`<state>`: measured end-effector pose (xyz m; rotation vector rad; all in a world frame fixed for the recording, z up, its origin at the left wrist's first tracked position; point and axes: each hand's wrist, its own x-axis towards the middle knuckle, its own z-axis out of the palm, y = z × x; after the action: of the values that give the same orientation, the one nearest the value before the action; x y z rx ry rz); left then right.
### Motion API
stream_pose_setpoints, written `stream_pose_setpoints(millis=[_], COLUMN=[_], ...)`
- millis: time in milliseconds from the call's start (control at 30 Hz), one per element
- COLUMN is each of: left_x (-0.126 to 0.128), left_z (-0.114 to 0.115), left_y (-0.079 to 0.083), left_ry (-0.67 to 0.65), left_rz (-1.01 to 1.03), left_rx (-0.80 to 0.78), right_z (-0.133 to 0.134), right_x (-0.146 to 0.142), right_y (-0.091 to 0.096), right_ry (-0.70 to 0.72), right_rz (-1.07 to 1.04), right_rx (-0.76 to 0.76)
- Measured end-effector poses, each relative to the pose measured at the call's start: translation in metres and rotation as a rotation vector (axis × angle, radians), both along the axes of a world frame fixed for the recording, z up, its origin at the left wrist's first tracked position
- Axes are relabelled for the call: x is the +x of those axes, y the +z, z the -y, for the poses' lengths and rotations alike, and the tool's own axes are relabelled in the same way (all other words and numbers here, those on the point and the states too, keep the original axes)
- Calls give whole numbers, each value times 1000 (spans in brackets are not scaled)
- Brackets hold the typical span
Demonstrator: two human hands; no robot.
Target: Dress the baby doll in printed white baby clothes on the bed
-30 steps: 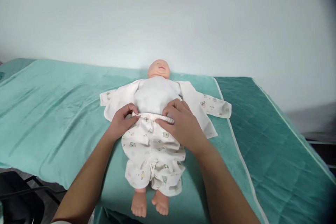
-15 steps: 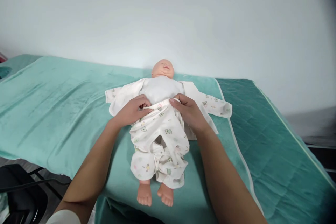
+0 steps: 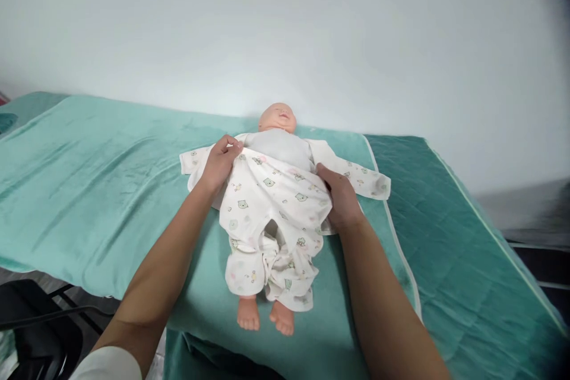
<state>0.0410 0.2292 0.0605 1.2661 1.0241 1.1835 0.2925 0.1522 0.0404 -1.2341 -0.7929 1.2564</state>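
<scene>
A baby doll [image 3: 278, 142] lies on its back, head toward the wall, feet toward me. White patterned baby pants [image 3: 271, 202] cover its legs and lower belly, with a gap at the crotch and bunched cloth at the shins. My left hand [image 3: 221, 160] pinches the waistband at its left end, pulled up beside the doll's chest. At the waistband's right end, my right hand [image 3: 341, 196] grips the cloth, its fingers partly hidden under the edge. Beneath the doll, a white patterned baby shirt [image 3: 363, 180] is spread open with both sleeves out to the sides.
A light green sheet [image 3: 111, 190] covers the bed and has wrinkles on the left. To the right lies a darker green quilted cover [image 3: 449, 237]. A white wall [image 3: 285, 29] rises behind the doll. A black chair [image 3: 40, 326] stands at the lower left.
My left hand has pulled its end of the waistband up toward the doll's chest. My right hand has shifted outward to the right and slightly down. The waistband is now stretched wider.
</scene>
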Motion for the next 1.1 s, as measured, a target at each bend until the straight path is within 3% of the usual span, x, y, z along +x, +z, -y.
stream_pose_setpoints(millis=[100,200,433,533,633,833,933,1100], left_x=[0,-4,-33,-41,-40,-24,-20,-19], left_z=[-4,-4,-4,-3,-3,-1,1,5], left_y=[-7,-13,-13,-11,-13,-29,-31,-27], left_ry=[-27,-145,-469,-584,-539,-204,-176,-236], left_rz=[44,-4,-116,-154,-220,-253,-248,-247], left_rx=[-41,-65,-143,-154,-77,39,-27,-181], right_z=[-7,-10,5,6,3,-2,-3,-3], right_x=[-2,0,25,35,34,14,11,11], right_y=[-5,-12,-4,-2,-8,-18,-22,-26], right_ry=[-73,-17,384,466,374,25,17,123], right_rz=[-111,-142,117,280,414,643,709,538], right_rx=[12,21,88,93,57,5,43,58])
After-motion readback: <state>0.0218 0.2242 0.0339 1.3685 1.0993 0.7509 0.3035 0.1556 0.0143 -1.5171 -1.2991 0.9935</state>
